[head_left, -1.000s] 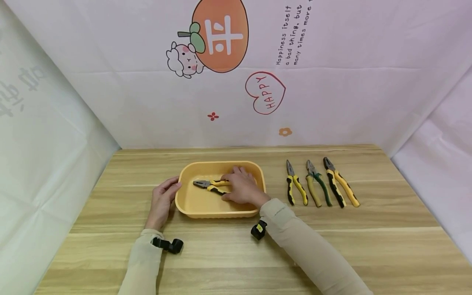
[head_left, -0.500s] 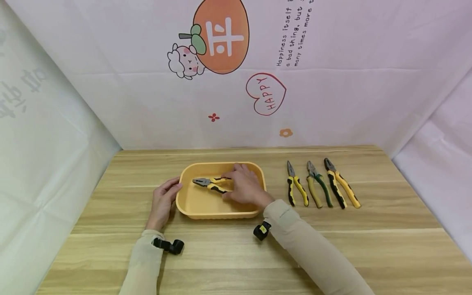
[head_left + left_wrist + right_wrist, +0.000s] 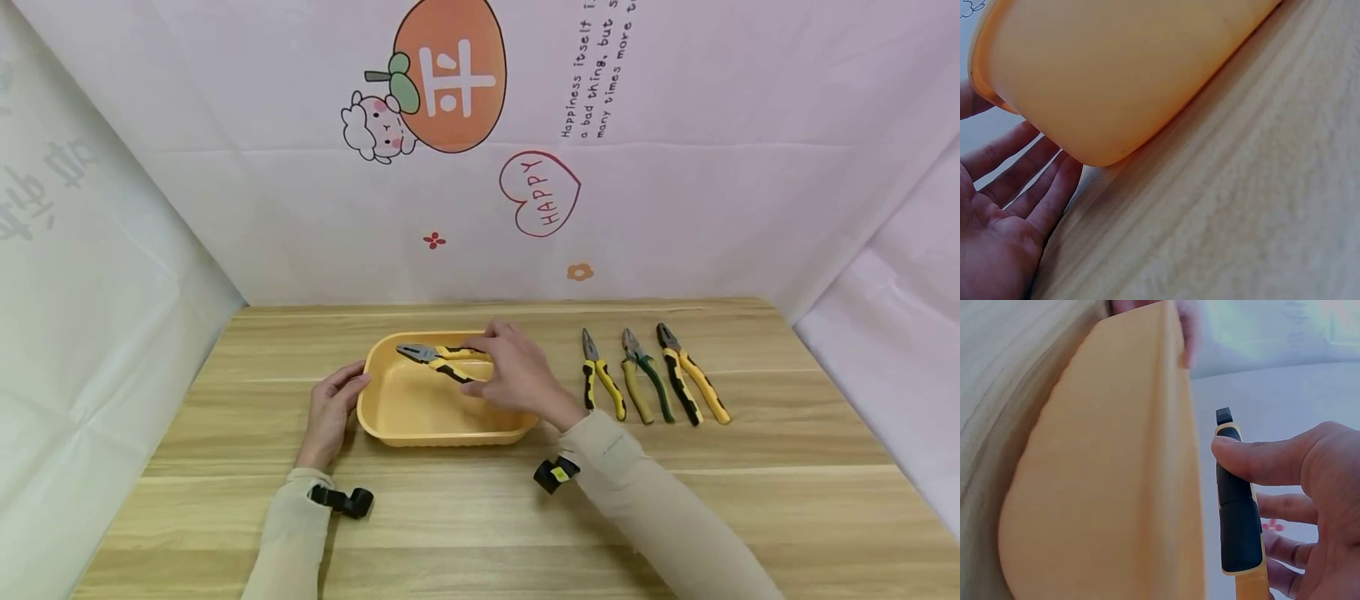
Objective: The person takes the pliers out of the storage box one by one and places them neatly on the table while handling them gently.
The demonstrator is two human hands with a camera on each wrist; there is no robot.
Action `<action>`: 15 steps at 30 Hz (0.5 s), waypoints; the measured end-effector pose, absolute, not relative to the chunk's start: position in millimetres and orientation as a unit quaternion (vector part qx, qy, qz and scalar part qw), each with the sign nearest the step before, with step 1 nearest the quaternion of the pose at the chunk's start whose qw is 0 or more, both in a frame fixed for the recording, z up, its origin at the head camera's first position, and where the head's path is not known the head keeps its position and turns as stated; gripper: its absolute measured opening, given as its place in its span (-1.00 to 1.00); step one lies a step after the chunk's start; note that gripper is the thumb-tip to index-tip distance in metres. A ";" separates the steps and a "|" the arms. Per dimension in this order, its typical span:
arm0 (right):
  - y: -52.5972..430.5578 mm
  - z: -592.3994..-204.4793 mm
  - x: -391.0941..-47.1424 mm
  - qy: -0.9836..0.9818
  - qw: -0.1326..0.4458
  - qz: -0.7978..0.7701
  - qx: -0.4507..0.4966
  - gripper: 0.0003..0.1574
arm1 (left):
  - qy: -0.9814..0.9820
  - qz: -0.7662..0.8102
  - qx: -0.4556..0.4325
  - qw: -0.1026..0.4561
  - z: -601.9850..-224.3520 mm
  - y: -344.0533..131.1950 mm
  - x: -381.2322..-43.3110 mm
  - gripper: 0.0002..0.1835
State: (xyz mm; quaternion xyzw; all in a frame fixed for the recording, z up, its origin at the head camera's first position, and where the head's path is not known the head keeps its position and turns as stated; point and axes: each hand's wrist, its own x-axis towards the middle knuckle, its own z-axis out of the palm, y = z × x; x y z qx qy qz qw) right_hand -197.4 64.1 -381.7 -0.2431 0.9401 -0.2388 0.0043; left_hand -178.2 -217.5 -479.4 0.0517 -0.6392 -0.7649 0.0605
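My right hand (image 3: 517, 371) grips combination pliers (image 3: 417, 352) with yellow-and-black handles. They are up over the yellow plastic box (image 3: 450, 438), spread apart, nose pointing left. Seen from the right wrist, the thumb presses a black handle grip (image 3: 1238, 506), with the other fingers on the far side, beyond the box rim. At the box's left end is my left hand (image 3: 330, 408). Its thumb tip lies at the rim, and the left wrist view has its fingers (image 3: 1054, 194) stretched straight against the outer wall (image 3: 1116, 81). The bare box floor shows below the pliers.
Right of the box, three pliers lie in a row on the wooden table (image 3: 435, 525): long-nose pliers (image 3: 589, 343), pliers with green handles (image 3: 655, 383) and larger yellow-and-black pliers (image 3: 679, 381). A printed white cloth (image 3: 675, 225) hangs behind the table.
My right hand has lifted the combination pliers off the box floor and moved up and to the right. The left hand has stayed at the box's left end.
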 end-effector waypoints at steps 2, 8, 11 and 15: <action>68.7 -377.3 -194.7 0.939 0.000 -0.245 -0.242 -0.22 | -0.639 -0.765 0.052 0.061 -479.1 -217.3 -177.8 -0.58; 85.1 -365.7 -186.9 0.936 -0.011 -0.263 -0.233 -0.22 | -0.637 -0.766 0.053 0.063 -479.6 -216.9 -177.8 -0.59; 93.4 -361.1 -184.0 0.932 -0.018 -0.281 -0.227 -0.21 | -0.640 -0.764 0.052 0.062 -480.1 -217.3 -177.9 -0.58; 103.6 -356.8 -181.8 0.930 -0.026 -0.296 -0.217 -0.22 | -0.642 -0.762 0.051 0.061 -480.6 -217.8 -177.8 -0.57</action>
